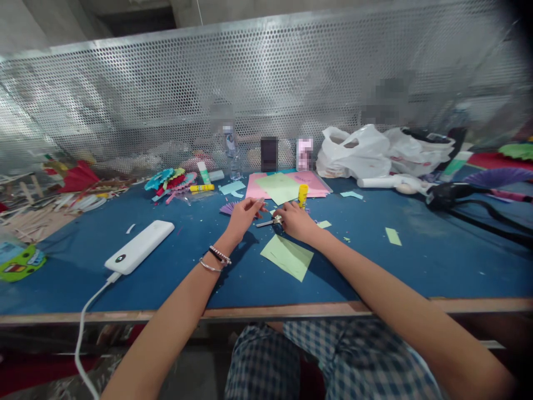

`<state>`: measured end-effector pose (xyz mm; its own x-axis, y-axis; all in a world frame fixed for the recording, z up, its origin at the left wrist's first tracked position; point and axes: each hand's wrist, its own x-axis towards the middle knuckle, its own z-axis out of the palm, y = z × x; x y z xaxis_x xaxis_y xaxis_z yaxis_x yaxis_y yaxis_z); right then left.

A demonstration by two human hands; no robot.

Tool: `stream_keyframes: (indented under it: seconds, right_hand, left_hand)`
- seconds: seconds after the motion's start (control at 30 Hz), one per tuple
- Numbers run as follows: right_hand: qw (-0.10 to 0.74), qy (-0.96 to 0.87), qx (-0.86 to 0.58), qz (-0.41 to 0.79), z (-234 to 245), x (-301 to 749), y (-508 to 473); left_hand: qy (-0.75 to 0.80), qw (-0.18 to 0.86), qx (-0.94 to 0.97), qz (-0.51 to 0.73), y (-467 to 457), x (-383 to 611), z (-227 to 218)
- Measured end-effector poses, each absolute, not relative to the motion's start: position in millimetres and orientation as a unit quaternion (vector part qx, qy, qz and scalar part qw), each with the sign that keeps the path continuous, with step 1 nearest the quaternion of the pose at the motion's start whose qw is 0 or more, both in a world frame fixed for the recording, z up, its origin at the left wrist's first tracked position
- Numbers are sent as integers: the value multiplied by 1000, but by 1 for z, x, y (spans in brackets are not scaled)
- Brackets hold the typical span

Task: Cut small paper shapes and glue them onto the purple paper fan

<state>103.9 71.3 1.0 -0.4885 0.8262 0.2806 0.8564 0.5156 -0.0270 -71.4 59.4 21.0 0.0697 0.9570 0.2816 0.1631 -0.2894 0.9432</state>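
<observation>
Both my arms reach out over a blue table [437,261]. My left hand [244,215], with bracelets on the wrist, hovers with its fingers stretched toward a small purple pleated paper fan [228,208]. My right hand [293,220] is closed round a pair of small scissors [268,223] lying between the two hands. A light green paper sheet [287,256] lies just in front of my right wrist. A yellow glue stick [302,195] stands right behind my right hand.
Pink and green paper sheets [287,186] lie behind the hands. A white power bank [139,246] with a cable sits at the left. Colourful paper fans [170,180], wooden sticks [37,214], white plastic bags [358,150], a water bottle [231,150] and a perforated metal screen [266,89] line the back.
</observation>
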Motion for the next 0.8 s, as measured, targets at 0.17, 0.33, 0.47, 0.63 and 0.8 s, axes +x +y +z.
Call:
stream_keyframes:
  seconds: [0.17,0.33,0.47,0.63,0.8]
  right_hand:
    - [143,-860,-486,-62,0,105,71]
    - [150,-868,-469,-58,-1,104,72]
    - [146,-871,-465,-56,-1,104,71]
    - [158,-870,-463,-61,1,104,69]
    - [142,-874,-462,-43,0,105,71]
  left_hand:
    - [463,401,594,522,62,-74,18]
    - [481,376,588,531,63,-75,18]
    - [505,360,566,543,63,-76,20]
    - [503,361,559,551,63,-77,20]
    - [507,347,565,551,63,-76,20]
